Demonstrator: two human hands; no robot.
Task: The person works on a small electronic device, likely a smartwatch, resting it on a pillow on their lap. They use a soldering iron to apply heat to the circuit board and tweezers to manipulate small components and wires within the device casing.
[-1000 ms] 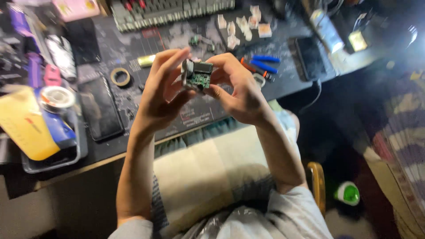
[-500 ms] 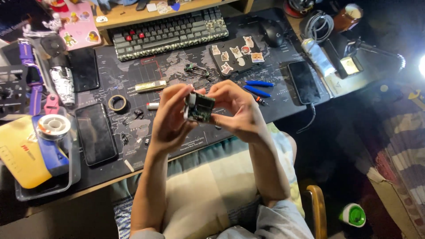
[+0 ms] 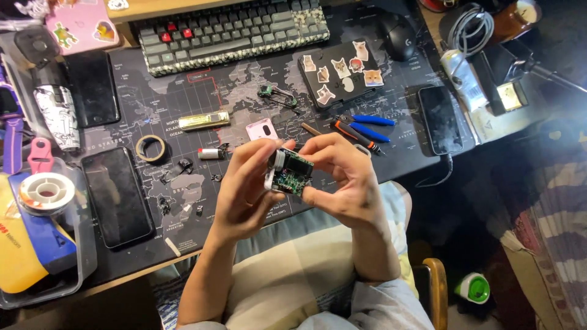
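Both my hands hold a small electronic module (image 3: 291, 172) with a green circuit board and a dark block on top, just above the desk's near edge. My left hand (image 3: 244, 192) grips its left side, where a white part shows, with thumb and fingers. My right hand (image 3: 342, 180) wraps its right side and underside. The module is tilted toward me. Behind it on the dark desk mat (image 3: 183, 104) lies a small pink card (image 3: 262, 129).
On the mat lie a keyboard (image 3: 232, 30), blue-handled pliers (image 3: 361, 125), a tape ring (image 3: 151, 148), a brass-coloured bar (image 3: 203, 120), a sticker-covered case (image 3: 339, 72), a mouse (image 3: 397, 27) and several phones (image 3: 116, 195). A clear tray with a solder spool (image 3: 46, 192) sits left.
The view has shifted, so more of the desk's far side shows. My hands with the module have dropped slightly toward the desk edge and the module has turned a little.
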